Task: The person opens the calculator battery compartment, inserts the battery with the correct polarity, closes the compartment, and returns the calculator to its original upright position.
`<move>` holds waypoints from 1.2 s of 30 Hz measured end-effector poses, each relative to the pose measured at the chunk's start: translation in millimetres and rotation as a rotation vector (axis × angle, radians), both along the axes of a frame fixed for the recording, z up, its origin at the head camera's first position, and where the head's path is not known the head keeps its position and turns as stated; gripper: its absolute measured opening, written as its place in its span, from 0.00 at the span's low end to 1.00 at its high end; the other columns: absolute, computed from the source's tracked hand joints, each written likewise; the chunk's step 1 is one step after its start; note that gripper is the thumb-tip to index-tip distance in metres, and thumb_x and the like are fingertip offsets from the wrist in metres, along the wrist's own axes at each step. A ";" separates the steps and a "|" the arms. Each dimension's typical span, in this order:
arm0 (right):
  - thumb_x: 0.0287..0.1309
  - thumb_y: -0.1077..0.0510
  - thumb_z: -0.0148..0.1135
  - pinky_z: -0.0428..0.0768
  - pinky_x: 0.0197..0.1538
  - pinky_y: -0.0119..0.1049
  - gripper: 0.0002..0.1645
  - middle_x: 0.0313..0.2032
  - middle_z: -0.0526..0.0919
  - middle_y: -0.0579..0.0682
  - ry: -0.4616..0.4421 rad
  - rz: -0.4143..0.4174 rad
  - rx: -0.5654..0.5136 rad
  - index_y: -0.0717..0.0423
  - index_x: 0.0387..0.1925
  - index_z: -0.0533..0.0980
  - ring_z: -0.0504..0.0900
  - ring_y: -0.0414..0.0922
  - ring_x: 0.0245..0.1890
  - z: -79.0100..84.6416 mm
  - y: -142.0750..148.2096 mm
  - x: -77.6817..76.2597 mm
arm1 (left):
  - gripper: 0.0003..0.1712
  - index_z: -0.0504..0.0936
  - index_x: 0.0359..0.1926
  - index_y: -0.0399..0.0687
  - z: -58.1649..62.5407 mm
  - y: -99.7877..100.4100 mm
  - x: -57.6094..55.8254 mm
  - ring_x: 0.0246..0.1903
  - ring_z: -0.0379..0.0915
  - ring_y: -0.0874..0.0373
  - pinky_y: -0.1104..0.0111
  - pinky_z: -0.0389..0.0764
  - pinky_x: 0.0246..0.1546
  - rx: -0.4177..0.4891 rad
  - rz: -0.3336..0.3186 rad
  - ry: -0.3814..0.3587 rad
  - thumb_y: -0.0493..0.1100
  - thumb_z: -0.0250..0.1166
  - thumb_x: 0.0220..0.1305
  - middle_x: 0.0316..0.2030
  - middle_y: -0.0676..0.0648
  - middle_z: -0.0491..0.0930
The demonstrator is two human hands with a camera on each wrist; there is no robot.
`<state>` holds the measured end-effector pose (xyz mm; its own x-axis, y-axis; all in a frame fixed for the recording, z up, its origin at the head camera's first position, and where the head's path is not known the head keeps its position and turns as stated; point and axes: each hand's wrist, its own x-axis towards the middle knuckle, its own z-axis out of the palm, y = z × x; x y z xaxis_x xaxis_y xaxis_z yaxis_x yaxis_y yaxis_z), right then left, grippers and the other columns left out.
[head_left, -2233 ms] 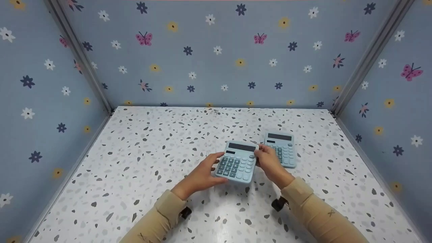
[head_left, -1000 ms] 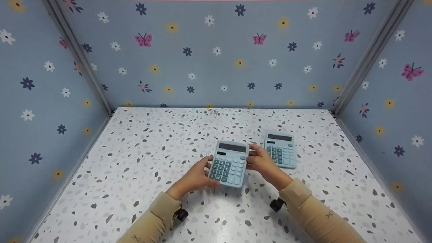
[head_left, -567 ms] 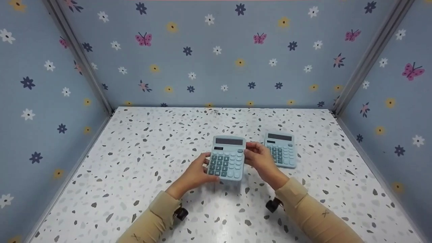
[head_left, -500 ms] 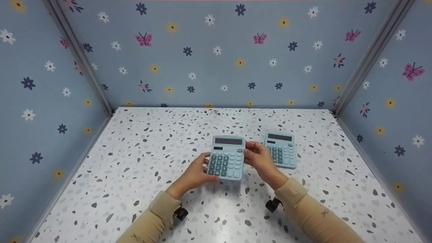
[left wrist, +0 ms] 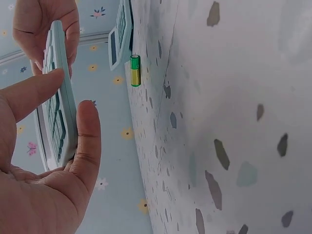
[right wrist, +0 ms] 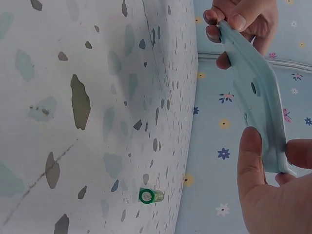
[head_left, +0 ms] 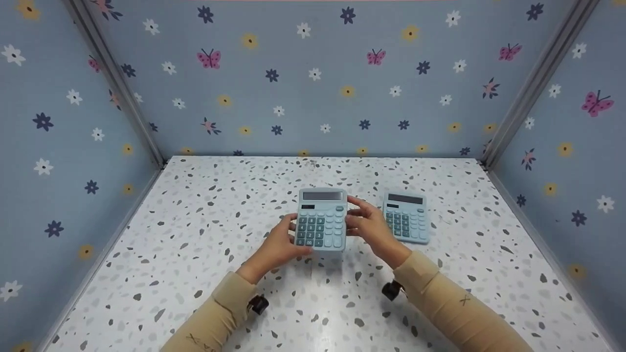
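A light blue calculator (head_left: 321, 220) is held above the table with its display and keys facing up. My left hand (head_left: 276, 244) grips its left edge, thumb on the near-left corner; in the left wrist view, fingers lie on both faces of the calculator (left wrist: 59, 97). At the right edge my right hand (head_left: 374, 230) pinches it, with one finger against the back of the calculator (right wrist: 256, 92) in the right wrist view. A second, similar calculator (head_left: 407, 217) lies on the table just right of my right hand, its left edge partly covered.
A green and yellow battery (left wrist: 135, 71) stands on the speckled table (head_left: 220, 205); it is hidden in the head view. Blue flowered panels (head_left: 313, 78) wall the table at the back and both sides.
Both hands have carried the calculator left and away from me. Its earlier tilt has straightened. The right fingers have spread a little along its edge. The second calculator has stayed put.
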<state>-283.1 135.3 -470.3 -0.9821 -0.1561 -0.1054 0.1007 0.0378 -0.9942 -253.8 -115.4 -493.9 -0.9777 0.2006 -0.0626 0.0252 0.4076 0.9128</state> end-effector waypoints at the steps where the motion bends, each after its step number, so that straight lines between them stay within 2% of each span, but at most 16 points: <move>1: 0.73 0.68 0.58 0.92 0.50 0.42 0.39 0.54 0.79 0.61 -0.001 0.003 0.004 0.52 0.82 0.67 0.89 0.48 0.43 0.4 -0.7 -0.7 | 0.57 0.61 0.82 0.41 1.2 -0.4 -0.4 0.43 0.82 0.50 0.63 0.87 0.42 -0.013 0.004 0.004 0.34 0.82 0.55 0.54 0.39 0.76; 7: 0.72 0.67 0.60 0.93 0.46 0.42 0.41 0.49 0.83 0.59 -0.012 0.017 0.024 0.47 0.83 0.66 0.90 0.48 0.38 2.0 -3.4 -5.9 | 0.58 0.61 0.82 0.40 9.4 -4.4 -4.3 0.41 0.81 0.53 0.64 0.84 0.42 -0.048 0.016 0.030 0.35 0.82 0.53 0.53 0.40 0.77; 12: 0.71 0.67 0.61 0.93 0.45 0.43 0.44 0.45 0.86 0.58 -0.036 0.037 0.016 0.44 0.84 0.64 0.91 0.49 0.37 4.9 -7.2 -8.8 | 0.58 0.60 0.82 0.39 16.1 -9.7 -6.6 0.41 0.81 0.50 0.65 0.83 0.40 -0.051 0.014 0.044 0.34 0.82 0.54 0.53 0.39 0.77; 19: 0.68 0.70 0.60 0.91 0.46 0.43 0.48 0.43 0.82 0.55 -0.010 0.063 -0.010 0.45 0.85 0.61 0.87 0.47 0.38 11.8 -14.1 -11.7 | 0.59 0.58 0.83 0.40 24.5 -16.3 -11.3 0.44 0.80 0.51 0.64 0.83 0.42 -0.083 0.019 0.047 0.36 0.81 0.57 0.56 0.39 0.77; 23: 0.66 0.72 0.60 0.92 0.46 0.44 0.48 0.43 0.81 0.55 0.017 0.062 -0.034 0.49 0.85 0.62 0.86 0.48 0.38 16.0 -18.5 -14.7 | 0.58 0.57 0.84 0.41 29.8 -20.4 -14.8 0.45 0.81 0.51 0.62 0.86 0.45 -0.066 0.006 0.050 0.36 0.80 0.59 0.55 0.39 0.76; 28: 0.69 0.72 0.60 0.92 0.46 0.42 0.42 0.44 0.81 0.56 0.022 0.039 -0.060 0.54 0.82 0.66 0.86 0.48 0.39 20.6 -24.7 -18.7 | 0.57 0.56 0.84 0.42 38.9 -25.6 -18.5 0.46 0.81 0.49 0.62 0.86 0.45 -0.072 -0.003 0.056 0.36 0.79 0.61 0.57 0.38 0.75; 36: 0.71 0.71 0.61 0.92 0.46 0.39 0.28 0.45 0.83 0.56 0.031 0.002 -0.064 0.63 0.70 0.73 0.88 0.48 0.39 26.3 -35.9 -26.9 | 0.59 0.54 0.85 0.41 50.3 -33.6 -25.4 0.45 0.80 0.51 0.62 0.84 0.44 -0.131 0.016 0.070 0.37 0.80 0.61 0.59 0.38 0.75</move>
